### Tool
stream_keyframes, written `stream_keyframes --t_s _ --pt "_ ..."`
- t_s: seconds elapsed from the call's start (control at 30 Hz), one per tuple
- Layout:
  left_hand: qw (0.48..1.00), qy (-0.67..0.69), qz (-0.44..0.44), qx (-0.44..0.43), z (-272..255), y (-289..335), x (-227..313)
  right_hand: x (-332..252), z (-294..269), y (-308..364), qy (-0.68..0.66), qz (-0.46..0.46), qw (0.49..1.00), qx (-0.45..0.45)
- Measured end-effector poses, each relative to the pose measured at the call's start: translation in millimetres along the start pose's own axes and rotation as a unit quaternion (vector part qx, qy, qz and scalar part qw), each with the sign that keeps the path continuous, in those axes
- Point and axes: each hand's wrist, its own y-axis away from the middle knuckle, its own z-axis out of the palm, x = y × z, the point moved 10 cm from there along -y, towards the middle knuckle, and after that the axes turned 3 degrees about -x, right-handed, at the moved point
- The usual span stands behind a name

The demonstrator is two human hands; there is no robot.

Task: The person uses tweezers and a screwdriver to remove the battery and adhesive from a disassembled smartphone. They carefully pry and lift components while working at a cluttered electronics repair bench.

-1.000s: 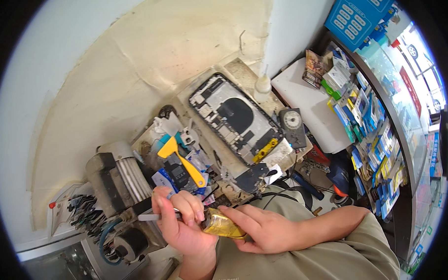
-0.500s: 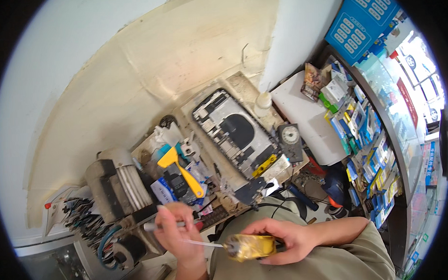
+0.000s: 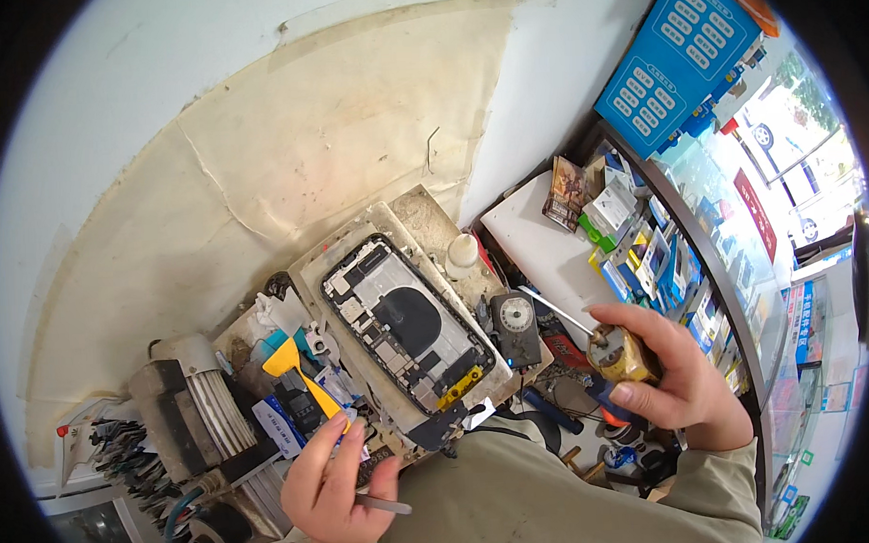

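1 opened phone (image 3: pixel 405 337), back off, lies on the worn mat (image 3: pixel 423 224) at bench centre. 1 blue rectangular sign (image 3: pixel 674 60) stands upper right; small coloured packages (image 3: pixel 635 245) line the shelf below. Right hand (image 3: pixel 663 383) grips a yellow-handled screwdriver (image 3: pixel 617 353); left hand (image 3: pixel 335 486) pinches tweezers (image 3: pixel 380 504). Best seat the tip squarely before turning.

likely a phone repair shop: opened phone (image 3: pixel 406 332), stocked shelves (image 3: pixel 644 255).
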Motion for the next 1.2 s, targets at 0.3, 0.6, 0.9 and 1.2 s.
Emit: stream_keyframes --t_s 0.3,0.6,0.9,1.2 --pt "0.999 0.006 0.02 -0.049 32 -51 16 -44 -7 -88 0.238 -0.06 0.969 -0.028" --pt "0.993 -0.076 0.086 -0.04 39 -70 20 -45 25 -136 0.352 -0.089 0.925 -0.111" --pt "0.979 -0.091 0.18 0.008 60 -37 -1 -40 33 -148 0.357 -0.098 0.921 -0.121" --pt "0.979 -0.087 0.183 0.008 58 -42 -2 -34 35 -147 0.333 -0.107 0.927 -0.135"
